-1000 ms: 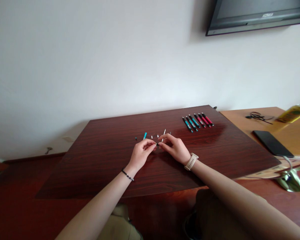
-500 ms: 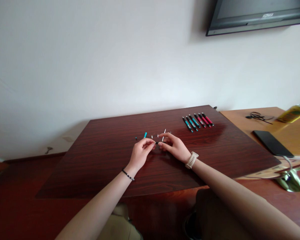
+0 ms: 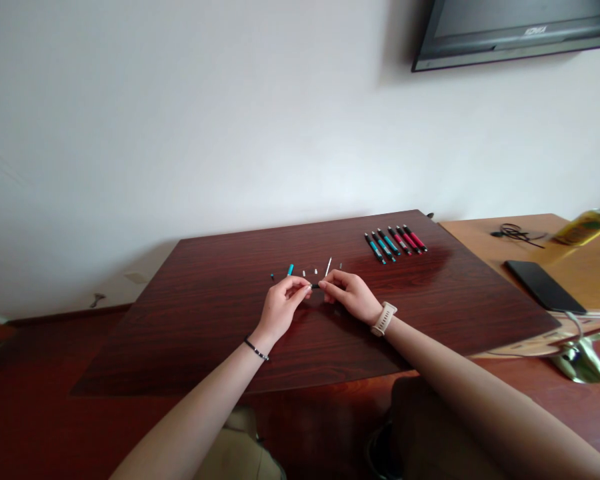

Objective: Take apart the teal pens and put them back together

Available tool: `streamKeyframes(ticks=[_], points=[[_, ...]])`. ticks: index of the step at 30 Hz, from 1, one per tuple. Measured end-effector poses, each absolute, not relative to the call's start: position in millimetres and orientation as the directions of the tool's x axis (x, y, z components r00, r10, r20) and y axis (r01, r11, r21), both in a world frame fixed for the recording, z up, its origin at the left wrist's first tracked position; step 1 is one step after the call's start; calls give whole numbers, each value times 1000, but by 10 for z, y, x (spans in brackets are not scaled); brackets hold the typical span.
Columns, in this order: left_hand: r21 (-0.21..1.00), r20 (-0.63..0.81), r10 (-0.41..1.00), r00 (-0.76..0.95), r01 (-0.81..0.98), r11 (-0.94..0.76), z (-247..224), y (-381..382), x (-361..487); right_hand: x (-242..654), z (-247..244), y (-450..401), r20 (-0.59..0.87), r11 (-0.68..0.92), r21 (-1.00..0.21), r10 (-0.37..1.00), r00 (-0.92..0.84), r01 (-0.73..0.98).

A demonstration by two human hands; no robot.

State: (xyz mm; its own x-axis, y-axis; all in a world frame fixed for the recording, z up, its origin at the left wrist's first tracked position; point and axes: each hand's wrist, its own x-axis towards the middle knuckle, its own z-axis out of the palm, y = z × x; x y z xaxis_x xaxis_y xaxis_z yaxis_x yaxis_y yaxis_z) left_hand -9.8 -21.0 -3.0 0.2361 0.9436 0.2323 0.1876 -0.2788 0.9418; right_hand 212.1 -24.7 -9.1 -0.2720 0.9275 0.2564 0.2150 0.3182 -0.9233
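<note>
Between my two hands is a short black pen part, lying level just above the table. My left hand pinches its left end between thumb and fingertips. At the other end, the thumb and index finger of my right hand are closed on it. Beyond the hands lie loose pen pieces: a teal barrel, a white refill, two small white pieces, a tiny dark teal piece and a small greyish piece.
Several pens with teal or pink barrels lie in a row at the back right of the dark wooden table. On the lighter table are a black phone, a cable and a yellow can. A television hangs above.
My right index finger has come down from its raised, stretched position onto the black pen part, uncovering the small pieces behind. My left hand stays in place.
</note>
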Motion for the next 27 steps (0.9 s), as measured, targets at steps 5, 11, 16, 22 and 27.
streamKeyframes(ticks=[5, 11, 16, 22, 27], points=[[950, 216, 947, 240, 173, -260, -35, -219, -103, 2120, -88, -248, 244, 320, -901, 932, -267, 293], [947, 224, 947, 231, 176, -267, -22, -225, -104, 2115, -89, -257, 260, 347, -881, 923, -284, 322], [930, 266, 941, 208, 201, -307, -15, -218, -99, 2102, -47, -285, 372, 479, -805, 867, -332, 349], [875, 331, 917, 224, 290, -387, -16, -178, -154, 2180, -37, -221, 463, 551, -704, 834, -299, 447], [730, 462, 858, 222, 454, -511, 32, -88, -262, 2501, -35, -62, 440, 413, -769, 896, -66, 488]])
